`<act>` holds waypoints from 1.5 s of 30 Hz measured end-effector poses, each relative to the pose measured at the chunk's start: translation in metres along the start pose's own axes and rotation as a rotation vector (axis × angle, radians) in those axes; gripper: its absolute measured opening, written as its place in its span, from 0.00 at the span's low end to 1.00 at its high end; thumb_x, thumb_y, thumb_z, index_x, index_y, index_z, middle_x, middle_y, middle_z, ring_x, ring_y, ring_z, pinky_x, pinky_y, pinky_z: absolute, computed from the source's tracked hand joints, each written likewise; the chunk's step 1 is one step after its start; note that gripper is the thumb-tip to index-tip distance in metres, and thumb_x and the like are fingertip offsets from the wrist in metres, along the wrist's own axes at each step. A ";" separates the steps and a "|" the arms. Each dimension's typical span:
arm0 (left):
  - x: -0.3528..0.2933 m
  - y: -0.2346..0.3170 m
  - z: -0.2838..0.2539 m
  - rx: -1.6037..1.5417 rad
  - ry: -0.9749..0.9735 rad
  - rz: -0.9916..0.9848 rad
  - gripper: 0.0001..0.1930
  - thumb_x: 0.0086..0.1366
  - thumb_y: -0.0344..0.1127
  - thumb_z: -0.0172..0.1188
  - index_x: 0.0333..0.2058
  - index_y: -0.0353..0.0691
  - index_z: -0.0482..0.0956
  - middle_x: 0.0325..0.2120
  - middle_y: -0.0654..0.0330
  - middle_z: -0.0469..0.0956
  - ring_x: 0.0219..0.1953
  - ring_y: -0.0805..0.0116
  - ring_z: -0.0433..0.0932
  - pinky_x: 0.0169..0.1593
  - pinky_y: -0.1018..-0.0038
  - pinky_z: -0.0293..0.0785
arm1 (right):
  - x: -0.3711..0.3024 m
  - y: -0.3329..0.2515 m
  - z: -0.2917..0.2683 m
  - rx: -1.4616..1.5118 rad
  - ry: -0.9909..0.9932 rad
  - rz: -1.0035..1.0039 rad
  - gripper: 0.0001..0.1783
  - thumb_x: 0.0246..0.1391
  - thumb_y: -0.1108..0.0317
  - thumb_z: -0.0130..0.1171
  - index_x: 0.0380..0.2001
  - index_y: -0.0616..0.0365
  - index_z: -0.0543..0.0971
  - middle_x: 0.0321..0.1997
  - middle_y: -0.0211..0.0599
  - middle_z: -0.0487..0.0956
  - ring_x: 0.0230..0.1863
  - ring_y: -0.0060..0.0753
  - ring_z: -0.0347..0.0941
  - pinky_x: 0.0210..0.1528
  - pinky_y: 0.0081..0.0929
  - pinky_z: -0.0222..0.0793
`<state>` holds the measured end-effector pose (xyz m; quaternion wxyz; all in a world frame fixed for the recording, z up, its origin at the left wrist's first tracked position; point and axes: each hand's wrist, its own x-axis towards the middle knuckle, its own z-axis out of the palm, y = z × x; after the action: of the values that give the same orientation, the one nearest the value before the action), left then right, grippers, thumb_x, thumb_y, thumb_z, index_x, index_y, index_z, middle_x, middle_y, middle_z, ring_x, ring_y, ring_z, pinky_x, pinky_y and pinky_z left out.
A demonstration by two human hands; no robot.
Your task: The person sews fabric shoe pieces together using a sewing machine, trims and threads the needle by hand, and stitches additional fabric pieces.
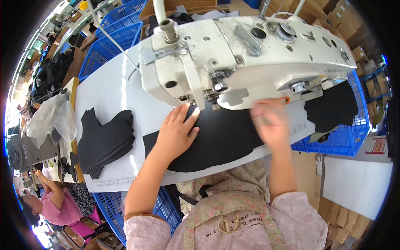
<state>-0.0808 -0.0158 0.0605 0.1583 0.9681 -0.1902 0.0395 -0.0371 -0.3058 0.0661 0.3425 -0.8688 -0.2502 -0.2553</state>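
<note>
A large black fabric piece (221,143) lies flat on the pale sewing table, its far edge under the needle area of a white sewing machine (200,54). My left hand (177,131) rests flat on its left part, fingers spread, with the fingertips close to the presser foot (215,106). Over the right end of the fabric is my right hand (271,123), smeared by motion. Its fingers look bent, but whether they hold anything cannot be made out. Just beyond that hand, a small orange-tipped object (286,100) shows beside the machine.
A stack of cut black pieces (106,141) lies on the table's left. More black pieces (333,104) hang over a blue crate (354,133) at the right. Blue crates (110,50) stand behind. A co-worker (62,204) sits at far left near another machine (31,154).
</note>
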 end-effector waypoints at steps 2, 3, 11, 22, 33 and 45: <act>0.003 0.003 0.006 0.006 0.027 0.015 0.24 0.65 0.40 0.58 0.59 0.45 0.72 0.56 0.46 0.69 0.62 0.41 0.65 0.64 0.53 0.62 | -0.021 0.052 -0.037 -0.269 0.228 0.175 0.10 0.52 0.67 0.65 0.37 0.58 0.82 0.48 0.42 0.80 0.50 0.49 0.75 0.54 0.44 0.69; 0.003 0.005 0.006 0.010 0.028 0.019 0.24 0.65 0.41 0.58 0.60 0.45 0.72 0.56 0.46 0.69 0.62 0.41 0.65 0.64 0.53 0.62 | -0.026 0.067 -0.049 -0.500 0.303 0.225 0.13 0.54 0.65 0.63 0.42 0.59 0.81 0.52 0.44 0.79 0.54 0.50 0.73 0.57 0.45 0.68; 0.003 0.003 0.005 0.014 0.010 -0.009 0.24 0.66 0.41 0.58 0.60 0.46 0.71 0.57 0.45 0.69 0.61 0.39 0.65 0.66 0.53 0.60 | -0.046 0.086 -0.041 -0.628 0.137 0.272 0.32 0.60 0.57 0.58 0.63 0.64 0.68 0.68 0.47 0.67 0.70 0.54 0.59 0.69 0.46 0.55; 0.004 0.004 0.004 0.040 -0.002 -0.007 0.23 0.67 0.42 0.57 0.59 0.47 0.72 0.60 0.44 0.67 0.62 0.40 0.65 0.66 0.54 0.61 | -0.052 0.090 -0.042 -0.625 0.034 0.343 0.32 0.60 0.58 0.57 0.64 0.63 0.68 0.69 0.45 0.66 0.71 0.49 0.58 0.70 0.43 0.54; 0.005 0.004 0.003 0.037 -0.018 -0.012 0.24 0.66 0.42 0.57 0.60 0.47 0.72 0.62 0.44 0.65 0.63 0.41 0.64 0.66 0.54 0.61 | -0.051 0.089 -0.042 -0.622 0.045 0.338 0.32 0.60 0.58 0.57 0.64 0.63 0.67 0.69 0.45 0.66 0.71 0.48 0.58 0.70 0.43 0.54; -0.004 -0.002 0.007 0.002 0.008 0.002 0.24 0.65 0.40 0.59 0.59 0.42 0.72 0.61 0.46 0.67 0.64 0.42 0.64 0.65 0.55 0.62 | 0.004 -0.019 0.010 -0.048 -0.209 -0.126 0.18 0.50 0.63 0.65 0.44 0.58 0.80 0.52 0.40 0.78 0.52 0.43 0.74 0.57 0.41 0.67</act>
<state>-0.0839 -0.0148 0.0530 0.1579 0.9679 -0.1906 0.0435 -0.0428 -0.2851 0.0716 0.2767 -0.8814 -0.3324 -0.1901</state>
